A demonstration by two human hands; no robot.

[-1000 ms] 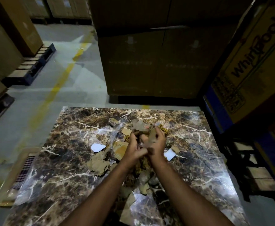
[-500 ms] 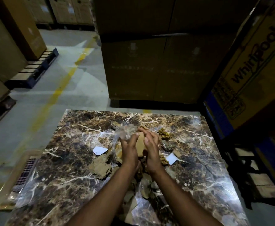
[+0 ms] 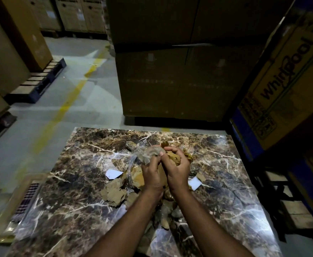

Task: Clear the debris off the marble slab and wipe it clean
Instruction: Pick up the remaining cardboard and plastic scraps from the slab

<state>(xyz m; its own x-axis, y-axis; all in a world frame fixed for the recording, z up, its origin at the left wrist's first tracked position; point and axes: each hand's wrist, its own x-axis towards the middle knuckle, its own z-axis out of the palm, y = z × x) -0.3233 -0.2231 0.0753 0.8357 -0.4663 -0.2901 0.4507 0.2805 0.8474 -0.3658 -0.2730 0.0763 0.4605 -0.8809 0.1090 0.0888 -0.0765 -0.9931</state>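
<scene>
Marble slab [image 3: 74, 197] is lying flat, roughly rectangular, long axis running from near edge away twd the far edge. Far edge is sitting just short of a stack of big cardboard boxes [image 3: 174, 80]; right edge is running close along a Whirlpool carton [image 3: 281, 86] and a dark pallet frame [image 3: 274, 184], so little room that side. Left edge is facing open concrete floor [image 3: 46, 115] w/ a yellow floor line [image 3: 66, 104] heading away diagonally; most free room is there. A flat framed panel [image 3: 22, 199] is lying on the floor just beside the slab's near-left corner.

Debris is bunched around the slab's middle, well in from every edge. Left hand [image 3: 152, 175] is curling its fingers round crumpled clear plastic wrap [image 3: 148, 152], which is trailing off twd the left edge. Right hand [image 3: 178, 167] is cupping and gripping a wad of brown cardboard scraps [image 3: 173, 158]. Both hands are touching each other, raised a bit over the pile.

Torn cardboard piece [image 3: 115, 193] is lying flat just left of the left wrist, long axis running about left-right. White paper slip [image 3: 113, 173] is sitting beyond it twd the left edge; second white slip [image 3: 194, 183] is lying right of the right wrist. More brown scraps [image 3: 165, 224] are lying under and between the forearms, twd the near edge. Far-left and near-right parts of the slab are showing bare marble w/ glare.
</scene>
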